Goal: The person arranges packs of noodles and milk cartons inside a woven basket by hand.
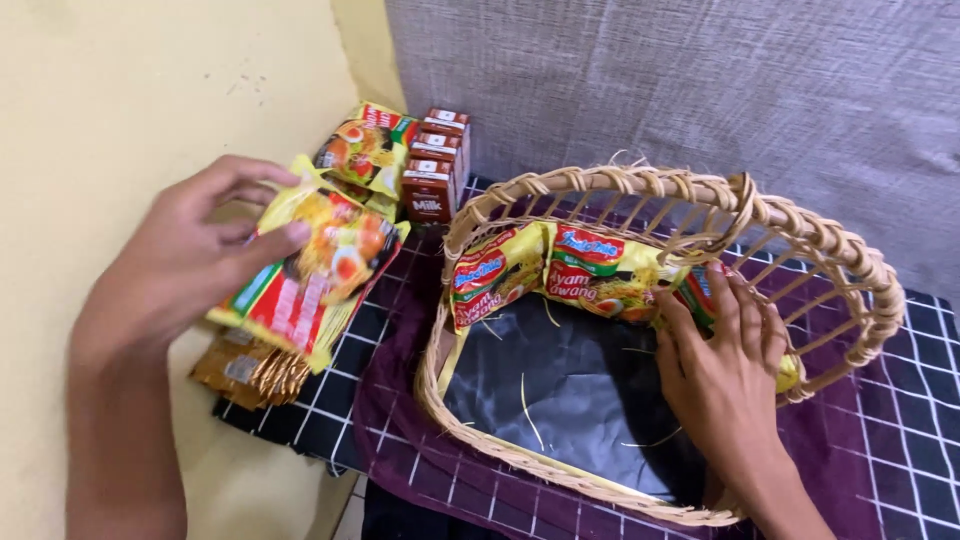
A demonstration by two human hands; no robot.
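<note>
My left hand [180, 260] grips a small stack of yellow instant noodle packets [315, 265], held in the air left of a wicker basket [860, 270]. My right hand [720, 365] is inside the basket, its fingers pressed on a noodle packet [790, 375] at the right wall. Two more yellow noodle packets [560, 270] stand leaning along the basket's far wall. The basket's floor is lined with black sheet [570, 390].
Behind my left hand lie more noodle packets [365, 150] and three brown milk cartons [435, 165] by the wall. Gold sachets [250, 370] lie under the held stack. A black checked cloth [920, 450] and purple cloth cover the surface; grey fabric hangs behind.
</note>
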